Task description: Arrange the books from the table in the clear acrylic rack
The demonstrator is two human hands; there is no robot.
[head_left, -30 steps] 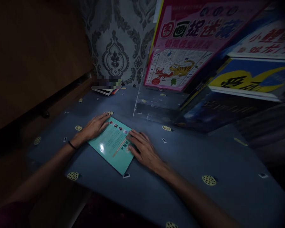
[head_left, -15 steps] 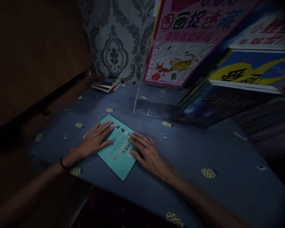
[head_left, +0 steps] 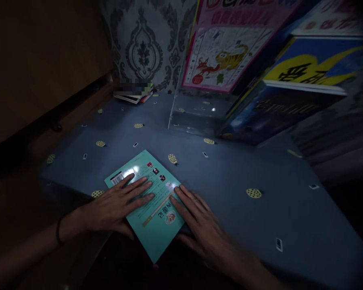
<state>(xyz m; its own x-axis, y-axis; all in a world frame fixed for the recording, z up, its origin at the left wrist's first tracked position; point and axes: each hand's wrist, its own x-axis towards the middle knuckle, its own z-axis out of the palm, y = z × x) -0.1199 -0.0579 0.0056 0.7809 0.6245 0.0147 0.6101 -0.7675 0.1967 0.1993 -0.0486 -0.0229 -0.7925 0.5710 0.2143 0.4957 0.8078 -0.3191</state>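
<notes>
A thin teal book point(head_left: 157, 237) lies with its printed side up at the near edge of the table, one corner jutting out past that edge. Lines of text, small pictures and a barcode show on its cover. My left hand point(head_left: 117, 205) has its fingers laid over the book's left part, with the thumb down by the lower left side. On the right side of the book, my right hand point(head_left: 202, 225) presses its fingertips on the cover edge, its thumb low beside the book and partly hidden.
The table wears a blue-grey cloth point(head_left: 230, 169) with pineapple prints. At the back right, a clear stand point(head_left: 196, 117) carries several upright picture books point(head_left: 308, 60). A small pile of books point(head_left: 133, 96) sits by the patterned wall. Brown wooden furniture point(head_left: 48, 72) borders the left side.
The teal book has slid toward me, and its near corner now overhangs the table edge. Both hands have come nearer with it, thumbs now at its sides. The camera view has tilted down.
</notes>
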